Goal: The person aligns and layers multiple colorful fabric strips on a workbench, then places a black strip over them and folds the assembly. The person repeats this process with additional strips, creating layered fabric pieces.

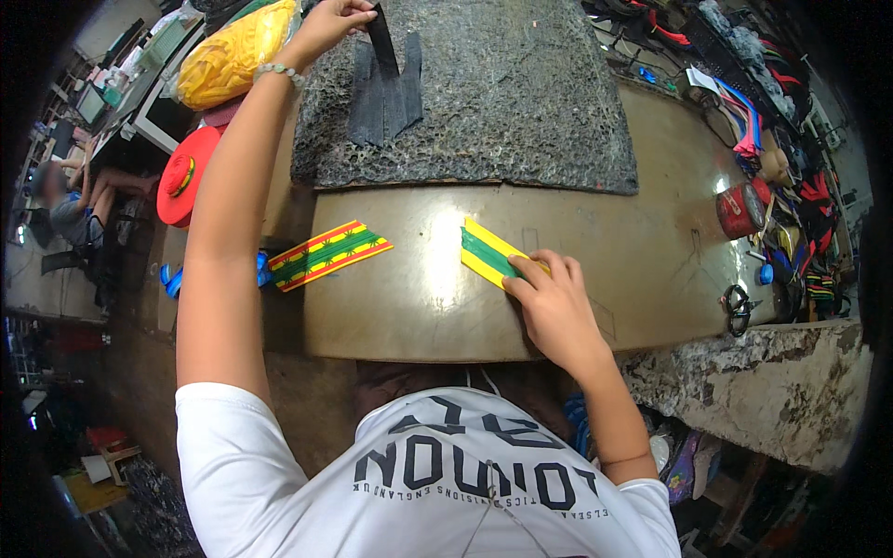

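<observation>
My left hand [337, 22] reaches far forward and pinches the end of a narrow black strip [381, 42]. Below that end, the strip lies over other black strips [379, 110] on a rough dark grey slab. Near the table's front edge, my right hand [558, 307] has its thumb and fingers closed on the lower end of a slanted yellow and green strip [483, 252]. Beside my left forearm lies a second strip [333, 253], yellow, green and red with dark leaf-like marks; my forearm hides what may lie beyond its left end.
The grey slab [484, 102] covers the back of the brown table [409, 321]. At left are a yellow bundle in clear plastic [233, 58], a red disc-shaped roll [189, 177] and a seated person [74, 209]. A red can [739, 212] and black scissors [738, 310] sit at right.
</observation>
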{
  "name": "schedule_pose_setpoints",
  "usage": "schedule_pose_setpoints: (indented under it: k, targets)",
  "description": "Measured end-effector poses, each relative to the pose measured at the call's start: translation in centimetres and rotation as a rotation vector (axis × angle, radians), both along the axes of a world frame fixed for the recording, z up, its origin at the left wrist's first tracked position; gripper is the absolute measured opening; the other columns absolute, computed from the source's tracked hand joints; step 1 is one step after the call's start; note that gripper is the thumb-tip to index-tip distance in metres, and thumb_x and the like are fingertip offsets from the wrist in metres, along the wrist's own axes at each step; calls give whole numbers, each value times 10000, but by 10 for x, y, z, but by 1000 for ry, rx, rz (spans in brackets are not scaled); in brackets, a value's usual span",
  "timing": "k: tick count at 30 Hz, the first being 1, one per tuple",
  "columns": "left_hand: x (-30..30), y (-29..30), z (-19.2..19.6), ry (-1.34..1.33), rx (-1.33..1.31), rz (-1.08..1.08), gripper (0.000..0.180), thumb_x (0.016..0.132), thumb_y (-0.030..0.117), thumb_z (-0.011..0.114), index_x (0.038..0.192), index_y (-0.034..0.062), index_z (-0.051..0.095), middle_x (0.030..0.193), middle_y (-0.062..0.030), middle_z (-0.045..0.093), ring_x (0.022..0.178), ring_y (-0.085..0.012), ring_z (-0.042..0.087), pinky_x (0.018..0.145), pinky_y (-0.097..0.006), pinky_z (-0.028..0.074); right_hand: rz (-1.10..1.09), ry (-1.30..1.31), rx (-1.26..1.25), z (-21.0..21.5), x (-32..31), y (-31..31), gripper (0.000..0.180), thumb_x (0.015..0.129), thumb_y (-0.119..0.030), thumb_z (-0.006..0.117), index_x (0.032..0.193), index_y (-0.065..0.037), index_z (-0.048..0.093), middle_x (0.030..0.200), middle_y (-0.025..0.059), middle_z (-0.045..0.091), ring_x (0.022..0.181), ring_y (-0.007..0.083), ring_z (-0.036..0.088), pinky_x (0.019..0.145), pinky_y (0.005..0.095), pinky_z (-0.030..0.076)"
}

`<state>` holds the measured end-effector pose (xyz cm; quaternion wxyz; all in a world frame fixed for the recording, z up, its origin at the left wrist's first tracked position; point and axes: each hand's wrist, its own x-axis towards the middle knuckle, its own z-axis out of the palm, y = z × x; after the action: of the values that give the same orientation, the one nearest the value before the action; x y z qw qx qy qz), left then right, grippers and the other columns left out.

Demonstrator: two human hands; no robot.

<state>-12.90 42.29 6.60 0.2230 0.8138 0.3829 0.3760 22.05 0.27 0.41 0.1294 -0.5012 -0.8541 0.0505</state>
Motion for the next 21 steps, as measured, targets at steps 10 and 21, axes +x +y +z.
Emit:
schedule_pose_setpoints:
  k: [10, 21]
  targets:
    - [38, -169, 135, -361, 107, -49, 167, 988, 170, 666, 1124, 80, 628, 966, 24, 672, 811, -51, 632, 725, -214, 527, 70, 78, -32, -3, 1, 9, 127, 841, -24, 632, 961, -47, 594, 1061, 145, 616, 997, 320, 641, 991, 519, 462]
    - [132, -301, 139, -249, 46, -403, 327, 972, 92, 638, 1278, -2, 575, 1014, -147, 699, 812, -174, 731, 625, -259, 658, 144, 1340, -435, 35, 2, 20, 890, 928, -707, 501, 1446, 15, 441, 1471, 134, 484, 1351, 231, 469, 1089, 398, 406]
